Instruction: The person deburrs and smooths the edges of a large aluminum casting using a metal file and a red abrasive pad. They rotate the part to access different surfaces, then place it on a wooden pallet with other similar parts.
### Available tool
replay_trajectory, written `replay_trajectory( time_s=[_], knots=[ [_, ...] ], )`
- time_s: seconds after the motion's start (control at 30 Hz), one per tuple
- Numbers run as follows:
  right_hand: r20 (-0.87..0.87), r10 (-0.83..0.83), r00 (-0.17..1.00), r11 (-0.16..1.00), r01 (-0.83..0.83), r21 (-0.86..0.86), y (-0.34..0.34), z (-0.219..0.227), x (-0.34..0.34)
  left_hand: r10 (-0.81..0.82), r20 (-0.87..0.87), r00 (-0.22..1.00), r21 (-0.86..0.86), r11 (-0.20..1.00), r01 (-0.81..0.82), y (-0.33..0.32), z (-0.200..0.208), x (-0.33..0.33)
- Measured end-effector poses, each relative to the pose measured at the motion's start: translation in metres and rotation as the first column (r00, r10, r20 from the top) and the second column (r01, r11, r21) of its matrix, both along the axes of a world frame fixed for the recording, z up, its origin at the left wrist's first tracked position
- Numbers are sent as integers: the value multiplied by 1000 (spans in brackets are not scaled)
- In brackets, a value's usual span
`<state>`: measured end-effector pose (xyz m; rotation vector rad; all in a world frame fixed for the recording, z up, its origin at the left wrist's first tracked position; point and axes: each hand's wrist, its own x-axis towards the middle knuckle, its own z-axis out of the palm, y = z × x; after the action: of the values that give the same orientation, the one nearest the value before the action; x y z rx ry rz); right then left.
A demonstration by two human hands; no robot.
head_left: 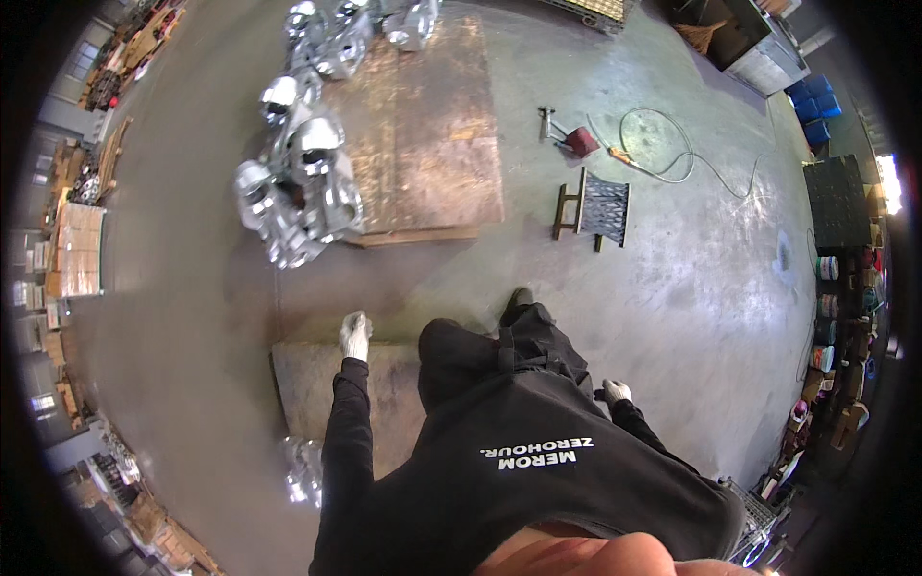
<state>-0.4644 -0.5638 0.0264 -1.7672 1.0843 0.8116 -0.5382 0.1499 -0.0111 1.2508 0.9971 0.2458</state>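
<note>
My left hand, in a white glove, reaches forward past the far edge of a low brown board. Its fingers are curled in, and whatever they may hold does not show. My right hand, also gloved, hangs beside my right hip, with a small dark patch at its finger side; its fingers are too small to read. Ahead stands a low platform with a worn brown top. Shiny silver metal castings are heaped along its left side. Another silver casting lies by my left forearm, partly covered by the sleeve.
Right of the platform stand a small stool with a dark woven seat and a dark red object beside a metal piece. A thin hose loops over the grey floor. Blue containers and buckets line the right side; stacked boxes stand far left.
</note>
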Motion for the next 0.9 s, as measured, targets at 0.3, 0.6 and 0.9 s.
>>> replay_trajectory(
  time_s=[0.3,0.6,0.9],
  knots=[
    [155,436,887,851,-350,-392,-37,-24,206,-193,-452,871,-195,974,114,-189,-30,59],
    [68,234,970,960,-220,-171,28,-44,305,-771,-93,630,-223,633,742,-315,-54,460],
    [356,29,934,1000,-27,-10,24,-51,467,352,-18,936,-898,407,-170,-72,-67,398]
  ],
)
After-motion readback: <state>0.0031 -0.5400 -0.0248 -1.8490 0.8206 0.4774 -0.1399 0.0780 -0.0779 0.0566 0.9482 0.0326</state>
